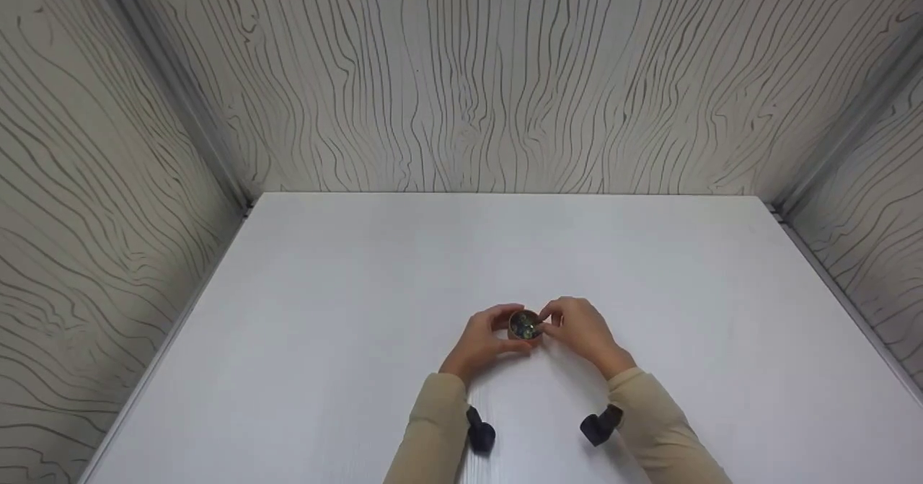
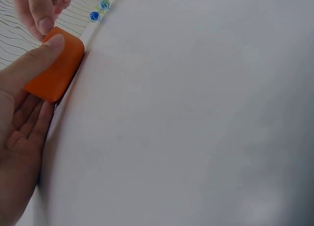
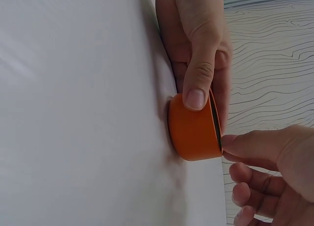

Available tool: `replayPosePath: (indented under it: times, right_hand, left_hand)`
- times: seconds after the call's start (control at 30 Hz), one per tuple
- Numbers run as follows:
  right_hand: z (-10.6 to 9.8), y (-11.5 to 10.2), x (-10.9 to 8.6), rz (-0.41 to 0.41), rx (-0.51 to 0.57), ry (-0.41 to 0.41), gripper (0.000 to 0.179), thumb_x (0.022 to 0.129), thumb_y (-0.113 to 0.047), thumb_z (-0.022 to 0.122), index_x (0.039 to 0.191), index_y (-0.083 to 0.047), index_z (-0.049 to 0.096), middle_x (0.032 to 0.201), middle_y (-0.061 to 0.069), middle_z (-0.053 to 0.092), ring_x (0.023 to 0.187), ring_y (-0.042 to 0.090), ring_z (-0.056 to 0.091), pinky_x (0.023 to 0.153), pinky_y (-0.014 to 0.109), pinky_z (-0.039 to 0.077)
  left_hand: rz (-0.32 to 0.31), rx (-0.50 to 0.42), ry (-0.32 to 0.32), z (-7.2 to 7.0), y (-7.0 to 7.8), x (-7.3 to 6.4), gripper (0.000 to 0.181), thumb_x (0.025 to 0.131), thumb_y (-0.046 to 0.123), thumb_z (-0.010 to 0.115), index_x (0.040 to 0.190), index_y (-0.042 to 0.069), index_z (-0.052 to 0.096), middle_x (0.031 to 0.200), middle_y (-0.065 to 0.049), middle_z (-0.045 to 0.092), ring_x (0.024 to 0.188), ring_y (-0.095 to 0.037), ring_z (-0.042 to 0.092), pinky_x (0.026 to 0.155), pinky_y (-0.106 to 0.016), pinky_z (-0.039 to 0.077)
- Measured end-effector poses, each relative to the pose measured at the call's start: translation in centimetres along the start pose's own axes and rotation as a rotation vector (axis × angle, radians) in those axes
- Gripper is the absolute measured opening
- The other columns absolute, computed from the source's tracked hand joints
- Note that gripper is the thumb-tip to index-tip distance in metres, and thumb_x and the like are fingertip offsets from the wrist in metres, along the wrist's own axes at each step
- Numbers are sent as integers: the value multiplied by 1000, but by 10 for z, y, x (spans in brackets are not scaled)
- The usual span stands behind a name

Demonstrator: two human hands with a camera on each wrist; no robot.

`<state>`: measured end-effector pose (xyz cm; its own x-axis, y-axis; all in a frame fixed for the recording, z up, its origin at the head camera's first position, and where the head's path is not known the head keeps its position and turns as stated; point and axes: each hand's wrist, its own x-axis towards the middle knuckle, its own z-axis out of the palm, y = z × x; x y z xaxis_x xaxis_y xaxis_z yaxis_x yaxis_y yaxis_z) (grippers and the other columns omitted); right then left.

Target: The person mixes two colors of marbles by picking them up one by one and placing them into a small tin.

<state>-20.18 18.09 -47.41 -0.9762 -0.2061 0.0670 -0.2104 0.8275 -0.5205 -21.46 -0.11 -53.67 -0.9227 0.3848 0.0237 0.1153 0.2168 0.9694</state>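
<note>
A small round orange bowl (image 1: 525,324) with a dark inside rests on the white table, holding several shiny glass marbles. My left hand (image 1: 479,340) grips it from the left, thumb on the near side and fingers on the far side. In the left wrist view the bowl's outer wall (image 2: 66,71) shows under my thumb. My right hand (image 1: 580,329) is at the right rim, thumb and index finger reaching in over the edge. From the right wrist view, those fingertips (image 3: 229,143) meet the rim and partly vanish inside. Whether they pinch a marble is hidden.
Beyond the bowl in the left wrist view, two loose blue-green marbles (image 2: 94,15) lie on the white table (image 1: 346,289). Wood-grain-patterned panels (image 1: 461,80) wall the table at the back and both sides. Dark wrist cameras (image 1: 482,435) hang beneath the sleeves.
</note>
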Motion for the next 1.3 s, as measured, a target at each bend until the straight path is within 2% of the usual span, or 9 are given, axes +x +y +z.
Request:
replayPosePath:
  times: [0.23, 0.6, 0.87, 1.1, 1.3]
  right_hand:
    - [-6, 4, -1, 6, 3, 1, 8, 82, -7, 72, 89, -4, 73, 72, 5, 63, 68, 11, 50, 61, 24, 39]
    - [-14, 9, -2, 21, -13, 21, 7, 83, -7, 72, 89, -4, 74, 70, 4, 61, 66, 10, 48, 58, 21, 37]
    - [-19, 11, -2, 38, -14, 2, 9, 83, -7, 72, 91, -4, 74, 73, 5, 62, 68, 11, 50, 59, 22, 38]
    - [-21, 17, -2, 39, 6, 18, 10, 83, -7, 71, 91, -3, 74, 73, 6, 62, 69, 12, 50, 60, 21, 38]
    - [-23, 21, -3, 74, 18, 15, 10, 83, -7, 71, 91, -3, 74, 74, 6, 63, 69, 13, 51, 61, 22, 39]
  left_hand:
    - [-14, 7, 3, -1, 1, 0, 64, 73, 13, 83, 131, 10, 58, 129, -9, 65, 119, -24, 63, 110, -38, 45]
    - [-12, 20, 7, 0, 0, -1, 66, 72, 16, 84, 131, 10, 58, 128, -8, 66, 118, -23, 64, 108, -36, 47]
    - [-1, 25, 7, -1, -2, -2, 67, 71, 20, 85, 131, 12, 58, 126, -7, 67, 115, -20, 65, 106, -34, 48]
    - [-7, 22, 4, -1, -2, -1, 67, 71, 19, 85, 132, 11, 57, 127, -8, 66, 117, -22, 64, 107, -37, 47]
    - [-20, 24, 0, -1, -3, -1, 68, 70, 20, 85, 132, 12, 57, 128, -6, 66, 117, -20, 64, 107, -35, 47]
